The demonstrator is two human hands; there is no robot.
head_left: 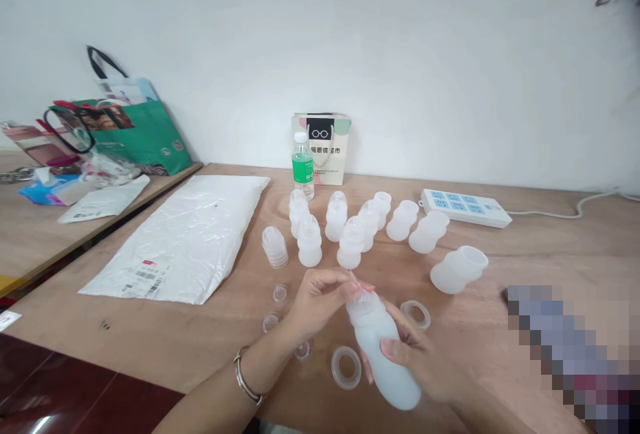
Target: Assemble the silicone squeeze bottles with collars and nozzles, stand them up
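I'm watching the right hand (407,353) gripping a bottle (376,341), left hand (327,297) pinching its top (364,301), a ring (337,369) lying at the bottle's eight o'clock.

A single head-worn camera views the table (200,341) from above its near side, facing forward and down. The left hand (327,301) and right hand (417,357) appear at close range over the table's near part; the wall (425,54) beyond the table's far edge, more distant, fills the upper field.
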